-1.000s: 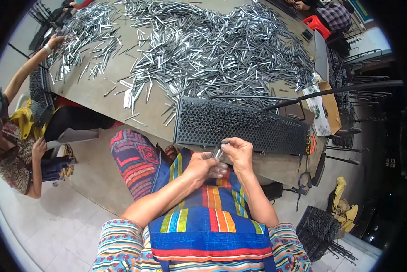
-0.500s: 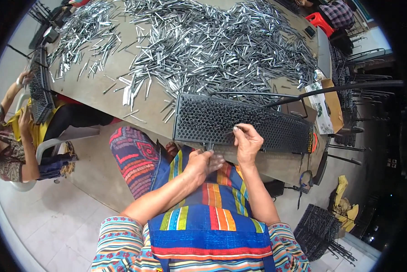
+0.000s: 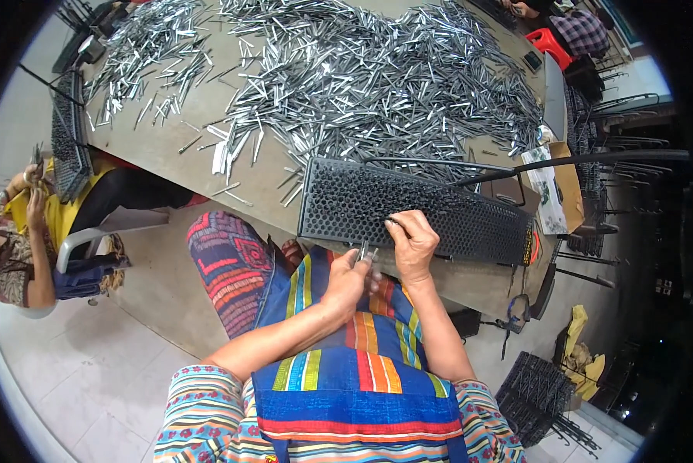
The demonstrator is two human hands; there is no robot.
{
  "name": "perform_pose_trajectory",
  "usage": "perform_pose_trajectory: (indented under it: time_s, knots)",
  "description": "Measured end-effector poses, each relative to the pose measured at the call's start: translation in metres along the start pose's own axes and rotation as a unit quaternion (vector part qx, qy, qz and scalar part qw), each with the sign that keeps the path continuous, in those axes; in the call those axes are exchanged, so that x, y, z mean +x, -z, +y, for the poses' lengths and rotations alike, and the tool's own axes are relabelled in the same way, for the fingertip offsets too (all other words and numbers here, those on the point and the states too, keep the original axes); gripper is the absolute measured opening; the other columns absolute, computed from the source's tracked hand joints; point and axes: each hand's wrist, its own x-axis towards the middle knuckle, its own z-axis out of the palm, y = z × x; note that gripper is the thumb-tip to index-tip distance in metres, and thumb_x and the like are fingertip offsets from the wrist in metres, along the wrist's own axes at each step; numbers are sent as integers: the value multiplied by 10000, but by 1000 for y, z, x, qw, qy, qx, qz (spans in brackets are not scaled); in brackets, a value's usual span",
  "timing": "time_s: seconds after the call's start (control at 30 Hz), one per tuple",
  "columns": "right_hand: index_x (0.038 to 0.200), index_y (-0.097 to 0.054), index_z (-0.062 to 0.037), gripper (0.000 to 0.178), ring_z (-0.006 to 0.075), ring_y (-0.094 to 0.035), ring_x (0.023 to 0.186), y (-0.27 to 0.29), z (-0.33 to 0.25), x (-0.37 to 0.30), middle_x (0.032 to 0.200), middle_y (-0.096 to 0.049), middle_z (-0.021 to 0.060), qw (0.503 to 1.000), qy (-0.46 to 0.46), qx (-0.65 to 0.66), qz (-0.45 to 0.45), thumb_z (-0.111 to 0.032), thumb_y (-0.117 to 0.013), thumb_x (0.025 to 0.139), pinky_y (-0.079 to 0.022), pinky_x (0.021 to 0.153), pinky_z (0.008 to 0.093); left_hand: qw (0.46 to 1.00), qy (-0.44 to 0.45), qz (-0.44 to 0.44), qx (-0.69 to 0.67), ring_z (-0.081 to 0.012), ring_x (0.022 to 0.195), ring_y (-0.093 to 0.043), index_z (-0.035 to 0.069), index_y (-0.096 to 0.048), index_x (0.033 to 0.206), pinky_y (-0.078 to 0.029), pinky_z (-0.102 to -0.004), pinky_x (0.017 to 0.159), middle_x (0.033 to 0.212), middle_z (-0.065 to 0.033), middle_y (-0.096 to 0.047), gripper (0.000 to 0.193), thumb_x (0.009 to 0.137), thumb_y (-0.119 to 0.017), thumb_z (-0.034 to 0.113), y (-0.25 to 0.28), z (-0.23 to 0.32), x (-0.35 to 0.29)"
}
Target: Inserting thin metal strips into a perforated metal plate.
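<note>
A black rack (image 3: 331,202) with rows of round holes lies slantwise at the table's near edge. Dark tips stand up out of many holes along its middle. My left hand (image 3: 345,284) is closed around a few slim metal pieces (image 3: 363,248), just below the rack's front edge; some of its fingers are blurred. Over the rack's middle, my right hand (image 3: 414,241) is bent in a pinch, thumb against fingertips. Whatever it pinches is too small and dark to make out against the holes.
A large heap of slim metal pieces (image 3: 362,85) covers the table (image 3: 207,166) behind the rack. Black bars (image 3: 578,157) reach over the rack's right part, near an open cardboard box (image 3: 566,189). At left, a co-worker (image 3: 22,231) sits by another rack (image 3: 70,147).
My right hand has shifted slightly left over the rack. The metal pieces in my left hand now point up more visibly. The co-worker's hands have dropped from their rack to the lap.
</note>
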Motion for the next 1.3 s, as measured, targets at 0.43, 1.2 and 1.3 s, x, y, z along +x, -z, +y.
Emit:
perform_pose_trajectory:
  time_s: [0.43, 1.2, 1.3]
  knots:
    - [802, -687, 50, 57, 103, -604, 658, 18, 4, -33, 748, -651, 40, 901, -320, 247, -157, 6, -685, 766, -468, 583, 231, 997, -49, -62, 25, -67, 521, -497, 37, -588, 956, -394, -217, 471, 668, -2, -572, 127, 962, -503, 132, -2, -4, 8]
    - [820, -658, 21, 17, 20, -460, 518, 21, 12, -7, 698, -577, -21, 986, -143, 58, 68, 17, -672, 812, -339, 452, 191, 998, 5, -42, 56, -97, 487, -513, 36, -607, 982, -407, -225, 450, 671, -36, -606, 152, 958, -488, 127, -6, -4, 12]
    - [807, -664, 12, 48, 137, -558, 582, 14, 10, -1, 734, -610, 54, 997, -61, -23, 52, 21, -689, 767, -424, 514, 252, 997, 2, -37, 60, -93, 481, -507, 38, -609, 974, -391, -226, 435, 659, -31, -599, 156, 958, -483, 128, -5, -4, 12]
